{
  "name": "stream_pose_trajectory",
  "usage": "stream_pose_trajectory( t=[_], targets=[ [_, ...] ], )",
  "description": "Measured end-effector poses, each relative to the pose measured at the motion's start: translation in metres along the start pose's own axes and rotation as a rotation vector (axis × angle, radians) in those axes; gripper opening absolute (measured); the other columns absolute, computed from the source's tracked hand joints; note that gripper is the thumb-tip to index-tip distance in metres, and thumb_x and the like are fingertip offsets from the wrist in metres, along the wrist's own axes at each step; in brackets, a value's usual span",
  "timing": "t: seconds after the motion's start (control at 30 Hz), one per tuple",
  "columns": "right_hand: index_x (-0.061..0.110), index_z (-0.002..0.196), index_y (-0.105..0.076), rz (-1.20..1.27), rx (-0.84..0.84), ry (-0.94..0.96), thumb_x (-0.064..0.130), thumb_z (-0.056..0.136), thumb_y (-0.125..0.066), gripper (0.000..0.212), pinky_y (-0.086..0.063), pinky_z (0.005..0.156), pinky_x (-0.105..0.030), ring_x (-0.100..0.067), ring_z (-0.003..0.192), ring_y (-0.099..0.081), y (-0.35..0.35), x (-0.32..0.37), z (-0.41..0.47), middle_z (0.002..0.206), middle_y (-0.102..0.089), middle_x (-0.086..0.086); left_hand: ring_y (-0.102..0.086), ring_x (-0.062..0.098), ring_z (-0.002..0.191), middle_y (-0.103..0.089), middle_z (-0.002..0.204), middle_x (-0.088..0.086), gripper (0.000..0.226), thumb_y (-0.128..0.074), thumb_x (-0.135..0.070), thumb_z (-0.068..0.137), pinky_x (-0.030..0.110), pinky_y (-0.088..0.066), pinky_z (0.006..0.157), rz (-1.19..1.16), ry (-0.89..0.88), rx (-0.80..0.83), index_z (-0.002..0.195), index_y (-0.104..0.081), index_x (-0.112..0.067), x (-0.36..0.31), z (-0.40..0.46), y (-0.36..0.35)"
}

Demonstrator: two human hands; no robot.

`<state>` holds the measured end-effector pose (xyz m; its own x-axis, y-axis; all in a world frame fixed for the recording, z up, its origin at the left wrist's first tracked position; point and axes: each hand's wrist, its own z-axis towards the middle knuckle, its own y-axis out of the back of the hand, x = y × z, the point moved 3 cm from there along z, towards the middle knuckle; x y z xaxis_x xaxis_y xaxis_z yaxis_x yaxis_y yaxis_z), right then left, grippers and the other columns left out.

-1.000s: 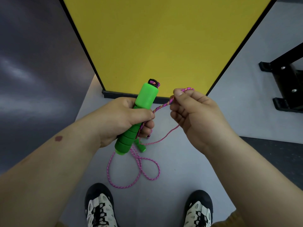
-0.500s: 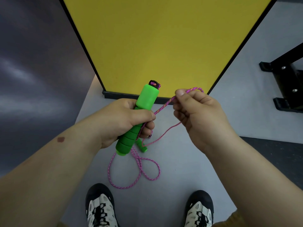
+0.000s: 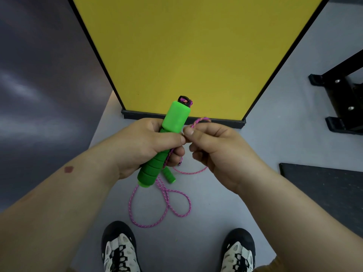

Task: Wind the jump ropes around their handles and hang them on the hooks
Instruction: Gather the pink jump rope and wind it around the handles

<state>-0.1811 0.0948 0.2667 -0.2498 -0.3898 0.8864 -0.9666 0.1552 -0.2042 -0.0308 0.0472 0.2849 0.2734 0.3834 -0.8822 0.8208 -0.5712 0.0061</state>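
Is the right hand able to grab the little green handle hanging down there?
Probably not yet: the right hand is pinching the pink rope. The small green handle hangs unblocked below the left hand.

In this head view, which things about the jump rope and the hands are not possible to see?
- Middle of the green handle: hidden by the left hand.
- Second handle: mostly hidden behind the first one.
- Pink rope inside the right hand: the curled fingers cover how it is pinched.
- Hooks: none in view.
- Black stand: cut off by the right edge.
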Motion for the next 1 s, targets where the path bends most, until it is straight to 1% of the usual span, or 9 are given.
stream_pose_trajectory(
  t=[0.13, 0.3, 0.4, 0.43, 0.53, 0.6, 0.7, 0.87, 1.0],
  targets=[
    [0.014, 0.082, -0.072, 0.074, -0.132, 0.066, 0.015, 0.091, -0.070, 0.009, -0.048, 0.062, -0.023, -0.011, 0.065, -0.056, 0.010, 0.007, 0.004, 0.080, -0.069, -0.003, -0.063, 0.019, 0.061, -0.068, 0.072, 0.008, 0.006, -0.064, -0.009, 0.094, 0.027, -0.052, 0.055, -0.031, 0.026, -0.015, 0.088, -0.064, -0.007, 0.002, 0.002, 0.002],
    [0.008, 0.096, -0.071, 0.172, -0.293, 0.100, 0.019, 0.091, -0.072, 0.011, -0.051, 0.065, -0.024, -0.012, 0.066, -0.056, 0.026, 0.014, 0.008, 0.078, -0.064, -0.004, -0.062, 0.020, 0.060, -0.066, 0.072, 0.010, 0.011, -0.063, -0.008, 0.095, 0.026, -0.051, 0.055, -0.011, 0.028, -0.002, 0.084, -0.062, -0.005, 0.002, 0.001, 0.002],
    [0.003, 0.109, -0.069, 0.212, -0.242, 0.070, 0.020, 0.091, -0.072, 0.025, -0.051, 0.064, -0.025, -0.011, 0.065, -0.058, 0.022, 0.012, 0.007, 0.083, -0.065, -0.005, -0.063, 0.020, 0.060, -0.067, 0.071, 0.009, 0.011, -0.064, -0.007, 0.095, 0.027, -0.052, 0.055, 0.009, 0.019, -0.011, 0.084, -0.063, -0.005, 0.002, 0.001, 0.002],
    [0.004, 0.107, -0.070, 0.204, -0.197, 0.054, 0.020, 0.091, -0.071, 0.023, -0.050, 0.064, -0.025, -0.011, 0.065, -0.058, 0.019, 0.011, 0.007, 0.084, -0.066, -0.003, -0.063, 0.019, 0.060, -0.067, 0.070, 0.009, 0.011, -0.064, -0.007, 0.094, 0.027, -0.052, 0.055, 0.009, 0.017, -0.014, 0.084, -0.063, -0.006, 0.002, 0.001, 0.002],
    [0.012, 0.090, -0.071, 0.130, -0.031, 0.020, 0.016, 0.092, -0.069, 0.005, -0.048, 0.064, -0.024, -0.011, 0.065, -0.056, 0.006, 0.007, 0.002, 0.085, -0.064, -0.006, -0.063, 0.019, 0.060, -0.067, 0.069, 0.007, 0.008, -0.064, -0.007, 0.094, 0.027, -0.052, 0.054, 0.003, 0.014, -0.011, 0.087, -0.064, -0.006, 0.002, 0.001, 0.001],
    [0.014, 0.080, -0.072, 0.068, 0.024, 0.024, 0.013, 0.092, -0.069, 0.012, -0.046, 0.064, -0.026, -0.012, 0.065, -0.054, 0.001, 0.004, 0.000, 0.085, -0.061, -0.012, -0.063, 0.018, 0.060, -0.067, 0.069, 0.006, 0.005, -0.063, -0.008, 0.095, 0.026, -0.052, 0.055, 0.006, 0.017, -0.003, 0.091, -0.065, -0.005, 0.002, 0.001, 0.001],
    [0.014, 0.074, -0.070, 0.000, -0.019, 0.082, 0.013, 0.091, -0.070, 0.017, -0.047, 0.065, -0.025, -0.014, 0.068, -0.055, 0.003, 0.006, 0.002, 0.086, -0.064, -0.011, -0.064, 0.019, 0.062, -0.068, 0.072, 0.007, 0.006, -0.064, -0.010, 0.095, 0.027, -0.052, 0.055, 0.006, 0.025, -0.005, 0.090, -0.065, -0.006, 0.003, 0.002, 0.002],
    [0.013, 0.081, -0.072, 0.085, -0.212, 0.150, 0.015, 0.092, -0.070, 0.011, -0.049, 0.069, -0.027, -0.014, 0.071, -0.057, 0.020, 0.014, 0.006, 0.080, -0.068, -0.001, -0.064, 0.020, 0.063, -0.068, 0.074, 0.010, 0.009, -0.065, -0.010, 0.094, 0.028, -0.053, 0.057, 0.025, 0.025, 0.001, 0.086, -0.064, -0.005, 0.003, 0.002, 0.004],
    [0.010, 0.092, -0.072, 0.166, -0.264, 0.132, 0.018, 0.093, -0.070, 0.009, -0.051, 0.071, -0.026, -0.014, 0.070, -0.057, 0.026, 0.018, 0.007, 0.074, -0.062, -0.005, -0.065, 0.023, 0.067, -0.070, 0.076, 0.010, 0.012, -0.067, -0.011, 0.094, 0.041, -0.054, 0.072, 0.069, 0.026, -0.006, 0.083, -0.066, -0.007, 0.004, 0.002, 0.005]
  ],
)
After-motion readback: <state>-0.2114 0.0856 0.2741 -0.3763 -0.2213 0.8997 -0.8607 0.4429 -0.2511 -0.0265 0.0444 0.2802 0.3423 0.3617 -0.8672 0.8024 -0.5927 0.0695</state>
